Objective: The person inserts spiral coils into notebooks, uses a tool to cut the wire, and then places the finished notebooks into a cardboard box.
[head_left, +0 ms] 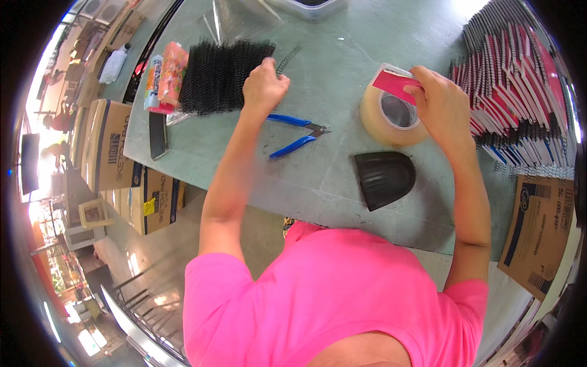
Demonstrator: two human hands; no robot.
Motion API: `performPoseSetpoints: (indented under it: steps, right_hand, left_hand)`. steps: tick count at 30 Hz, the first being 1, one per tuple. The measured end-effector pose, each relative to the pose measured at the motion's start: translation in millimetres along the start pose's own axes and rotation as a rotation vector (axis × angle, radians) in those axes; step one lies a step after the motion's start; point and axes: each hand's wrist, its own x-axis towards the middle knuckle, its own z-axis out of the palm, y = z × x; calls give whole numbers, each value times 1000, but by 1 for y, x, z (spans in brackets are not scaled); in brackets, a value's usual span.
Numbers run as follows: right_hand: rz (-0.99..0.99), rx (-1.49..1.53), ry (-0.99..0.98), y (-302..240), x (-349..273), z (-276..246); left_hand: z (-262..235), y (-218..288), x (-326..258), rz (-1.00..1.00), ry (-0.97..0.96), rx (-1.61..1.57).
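Note:
My left hand [266, 88] is closed at the right edge of a thick pile of black spiral binding coils [211, 76]. One thin coil [288, 60] sticks out beyond its fingers and appears pinched in them. My right hand [441, 104] grips a small red-covered pad [392, 82] by its right end, above a large roll of clear tape [373, 116]. Between the hands lie blue-handled cutting pliers [292, 147], their handles spread. A black, round-ended moulded piece [385, 178] rests near the table's front edge.
Stacks of spiral-bound red notebooks [504, 79] fill the table's right side. Cardboard boxes [538, 232] stand at lower right, with more boxes [113, 147] at left. A dark phone-like slab [158, 136], an orange packet [173, 73] and a clear tub [315, 9] sit on the green table [330, 202].

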Motion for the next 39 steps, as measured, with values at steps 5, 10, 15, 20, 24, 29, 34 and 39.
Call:
performPoseSetpoints:
  steps: [5, 10, 15, 20, 24, 29, 34, 39]
  right_hand:
    - [-87, 131, 77, 4, 1, 13]
    - [-105, 284, 148, 8, 3, 26]
    - [-5, 294, 165, 7, -3, 23]
    - [-35, 244, 244, 4, -1, 30]
    - [-85, 273, 185, 3, -1, 30]
    - [-27, 335, 192, 0, -1, 29]
    - [-29, 350, 156, -3, -2, 26]
    - [3, 374, 117, -3, -4, 25]
  left_hand:
    - [-11, 3, -4, -22, -92, -363]
    - [-44, 76, -23, -105, -594, -920]
    - [-28, 99, -36, 89, -694, -1064]
    - [-36, 107, -37, -3, -654, -994]
    - [-29, 105, -39, 221, -418, -910]
    - [-35, 113, -41, 289, -233, -745]
    - [-34, 114, -41, 331, -184, -732]
    - [-35, 115, -40, 291, -193, -710]
